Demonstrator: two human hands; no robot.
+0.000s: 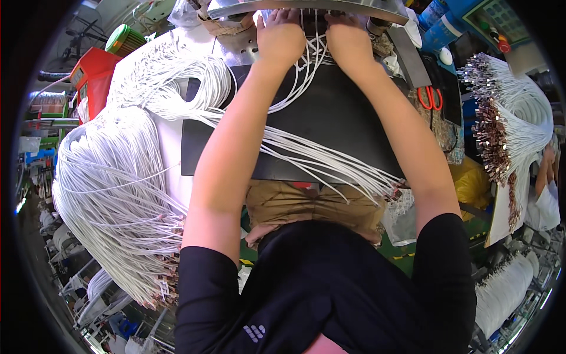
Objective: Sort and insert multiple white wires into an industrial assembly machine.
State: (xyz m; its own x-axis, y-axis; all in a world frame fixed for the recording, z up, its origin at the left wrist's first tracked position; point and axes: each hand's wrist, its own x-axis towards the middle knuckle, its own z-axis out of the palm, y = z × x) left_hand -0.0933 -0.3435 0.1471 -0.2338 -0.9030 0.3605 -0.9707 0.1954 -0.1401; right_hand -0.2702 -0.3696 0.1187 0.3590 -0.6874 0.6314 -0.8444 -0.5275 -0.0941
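At the top of the head view, my left hand [280, 40] and my right hand [349, 42] reach side by side to a machine under a curved metal edge [306, 6]. Their fingertips are mostly hidden there, so what they grip cannot be made out. Several white cables [308, 71] run from between the hands and curve down to the left. Below them lies a black board [330, 112]. Across its front part, under my left forearm, stretches a bunch of white cables [321, 158] with small connectors at the right end.
A large heap of white cables [112, 177] hangs over the table's left side, with coiled cables [200, 82] behind it. Red-handled scissors [430, 98] lie at the right. Further right hangs another cable bundle [525, 112], near another person's arm [546, 168]. A red machine [94, 76] stands far left.
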